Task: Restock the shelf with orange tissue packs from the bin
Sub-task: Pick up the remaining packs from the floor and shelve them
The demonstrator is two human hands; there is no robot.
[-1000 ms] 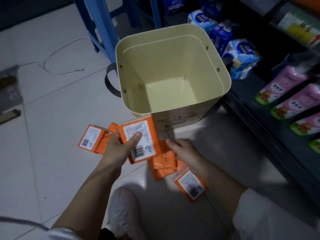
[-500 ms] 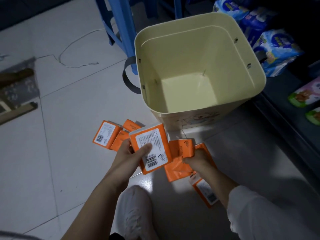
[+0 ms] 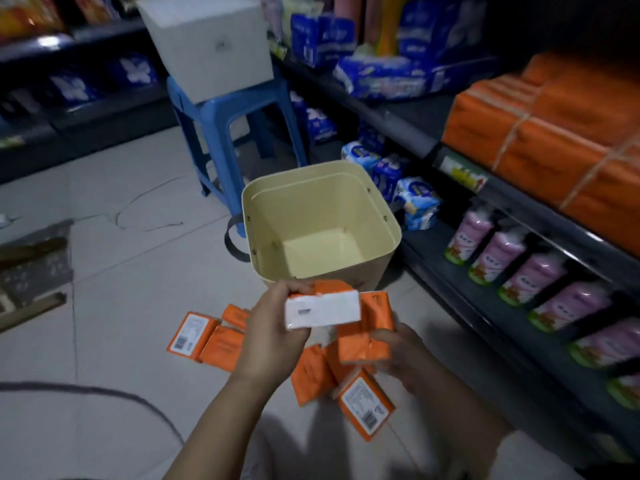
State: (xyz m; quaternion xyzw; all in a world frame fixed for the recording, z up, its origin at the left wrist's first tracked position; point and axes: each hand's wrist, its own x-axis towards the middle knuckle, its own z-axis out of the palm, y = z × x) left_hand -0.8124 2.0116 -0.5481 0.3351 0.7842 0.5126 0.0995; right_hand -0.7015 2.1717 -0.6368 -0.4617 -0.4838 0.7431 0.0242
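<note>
My left hand (image 3: 273, 337) grips an orange tissue pack (image 3: 322, 308), its white label side turned toward me. Just to its right, my right hand (image 3: 401, 355) holds a second orange tissue pack (image 3: 363, 334) lifted off the floor. Several more orange packs (image 3: 204, 336) lie on the white tiles below and left of my hands, one with its label up (image 3: 365, 403). The cream bin (image 3: 391, 223) stands empty right behind them. On the shelf (image 3: 519, 199) at the upper right sit bundled orange tissue packs (image 3: 554, 133).
A blue plastic stool (image 3: 214, 133) carrying a white box (image 3: 207, 43) stands behind the bin. Blue packs fill the back shelves, and pink pouches (image 3: 533, 275) line the low shelf at right. A thin cable (image 3: 145, 216) lies on the floor at left.
The view has tilted up, bringing the shelves into sight. My left hand turned its pack flatter and raised it. My right hand lifted an orange pack off the floor pile.
</note>
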